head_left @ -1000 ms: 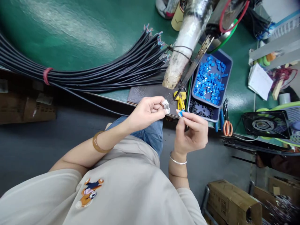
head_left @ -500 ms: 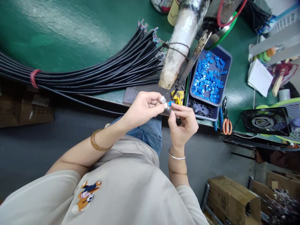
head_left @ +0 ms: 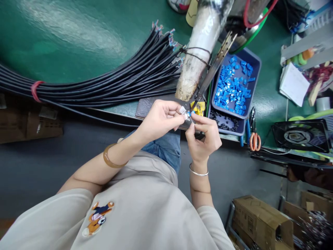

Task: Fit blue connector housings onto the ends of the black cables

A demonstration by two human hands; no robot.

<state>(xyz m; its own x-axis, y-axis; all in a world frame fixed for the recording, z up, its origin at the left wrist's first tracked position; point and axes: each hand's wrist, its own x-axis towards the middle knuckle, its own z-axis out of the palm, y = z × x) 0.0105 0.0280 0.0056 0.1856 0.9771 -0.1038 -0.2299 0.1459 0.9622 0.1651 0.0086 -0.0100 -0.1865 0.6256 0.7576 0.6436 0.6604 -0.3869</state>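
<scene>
My left hand (head_left: 168,116) is closed, thumb against forefinger, pinching a small whitish, partly clear piece (head_left: 182,110) at its fingertips. Just to the right of that piece is a small blue part (head_left: 189,114), like those in the tray. My right hand (head_left: 204,133) meets it from the right, forefinger at the blue part and thumb a little below. A thin pale strand shows between the right thumb and forefinger. The fingertips hide much of what is held, and I cannot tell whether the blue part and whitish piece are joined.
Black cables (head_left: 109,86) with stripped ends lie bundled at left, tied with a red band (head_left: 36,91). A wrapped white duct (head_left: 194,52) hangs close above my hands. At right are a grey tray (head_left: 256,74) of blue parts, orange-handled scissors (head_left: 255,141) and a black fan (head_left: 299,135).
The view has shifted slightly. Both hands stay together at nearly the same spot. A pale strand by my right thumb now shows, and the right fingers have moved slightly around the blue part.
</scene>
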